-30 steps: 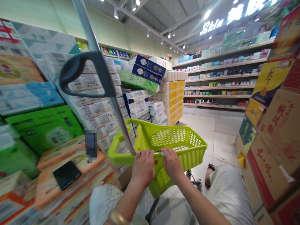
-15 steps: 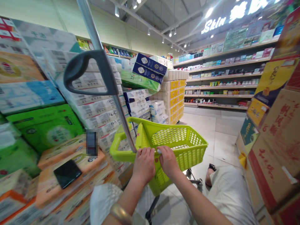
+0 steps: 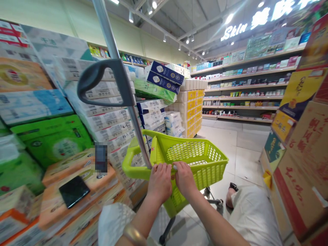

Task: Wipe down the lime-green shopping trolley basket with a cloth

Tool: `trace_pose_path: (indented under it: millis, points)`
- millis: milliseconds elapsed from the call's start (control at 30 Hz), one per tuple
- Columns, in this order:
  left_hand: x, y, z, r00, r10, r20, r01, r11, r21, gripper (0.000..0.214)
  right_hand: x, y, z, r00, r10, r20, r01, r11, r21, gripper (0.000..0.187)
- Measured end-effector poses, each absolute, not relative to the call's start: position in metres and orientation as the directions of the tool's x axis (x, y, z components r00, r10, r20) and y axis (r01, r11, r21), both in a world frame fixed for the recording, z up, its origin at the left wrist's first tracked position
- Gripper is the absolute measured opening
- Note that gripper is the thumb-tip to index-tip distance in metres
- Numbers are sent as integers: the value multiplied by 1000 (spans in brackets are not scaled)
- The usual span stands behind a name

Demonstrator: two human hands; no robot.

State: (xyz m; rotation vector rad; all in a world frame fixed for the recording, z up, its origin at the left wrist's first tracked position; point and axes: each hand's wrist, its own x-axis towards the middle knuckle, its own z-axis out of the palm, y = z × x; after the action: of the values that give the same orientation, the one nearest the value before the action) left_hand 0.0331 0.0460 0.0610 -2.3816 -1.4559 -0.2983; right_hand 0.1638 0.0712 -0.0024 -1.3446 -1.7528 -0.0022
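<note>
A lime-green shopping cart (image 3: 205,172) with a perforated basket stands in front of me. My left hand (image 3: 160,182) is closed over the near rim of the basket, fingers curled on top. Just beside it, my right hand (image 3: 185,177) grips the same rim. Something small and white shows by the right fingertips; I cannot make out what it is. A slanting metal pole (image 3: 139,131) with a grey loop handle (image 3: 125,82) rises left of my left hand. Its lower end meets the cart's rim. Part of the rim is hidden under my fingers.
Stacked tissue packs (image 3: 110,119) and orange packs (image 3: 102,177) line the left side. A dark phone-like slab (image 3: 74,191) lies on the orange packs. Cartons (image 3: 304,153) are piled at right. Stocked shelves (image 3: 241,99) stand behind. My bent knee (image 3: 252,208) is right of the cart.
The view has shifted slightly, so the cart, pole and hands appear a little further right and lower. Both hands keep the same hold on the rim.
</note>
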Motion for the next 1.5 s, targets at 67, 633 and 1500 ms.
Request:
trace_pose_path:
  millis: [67, 633, 1500]
  points:
    - [32, 45, 62, 461, 818, 344, 887, -425, -179, 39, 161, 70, 1, -61, 771, 634, 747, 457, -483, 40]
    - [31, 41, 60, 446, 819, 362, 895, -418, -156, 36, 176, 99, 46, -158, 962, 221, 702, 267, -661, 37]
    - [28, 41, 57, 425, 822, 379, 904, -406, -133, 39, 188, 74, 34, -173, 928, 330, 764, 338, -550, 22]
